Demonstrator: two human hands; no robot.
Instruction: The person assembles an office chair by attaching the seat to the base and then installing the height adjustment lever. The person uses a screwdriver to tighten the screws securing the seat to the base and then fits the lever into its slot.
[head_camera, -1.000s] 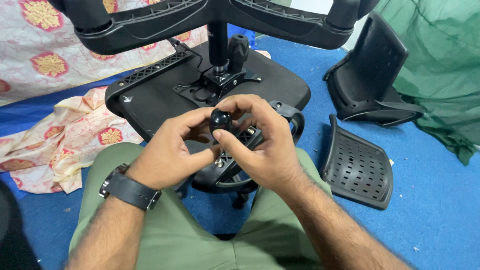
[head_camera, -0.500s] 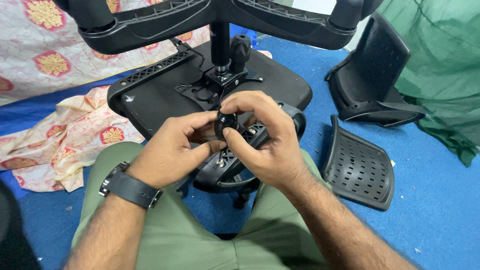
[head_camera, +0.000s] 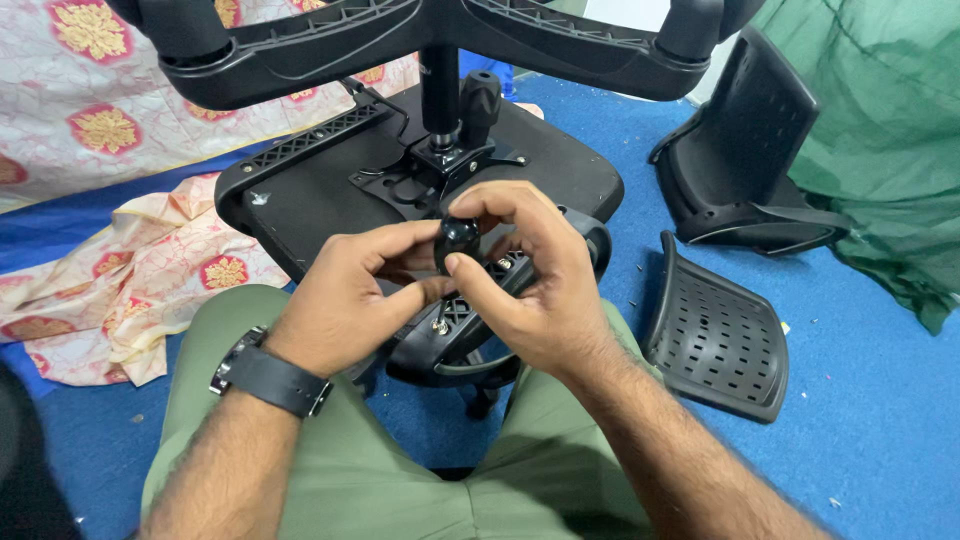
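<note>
An upturned black office chair seat (head_camera: 320, 190) lies in front of my knees, its star base (head_camera: 330, 45) overhead on the central column (head_camera: 440, 95). My right hand (head_camera: 530, 285) pinches a small round black knob (head_camera: 458, 238) between thumb and fingers, above a black armrest bracket (head_camera: 455, 340) with visible bolts. My left hand (head_camera: 345, 300), with a dark watch at the wrist, touches the knob and bracket from the left side. A second black knob (head_camera: 478, 100) stands on the seat mechanism beyond.
A perforated black plastic panel (head_camera: 715, 335) lies on the blue carpet to my right, a black chair back shell (head_camera: 745, 150) behind it. Green netting (head_camera: 890, 140) hangs at the far right. Patterned cream cloth (head_camera: 150, 270) lies at the left.
My right fingers have turned slightly around the knob and both hands shifted a little to the right. The chair has stayed put.
</note>
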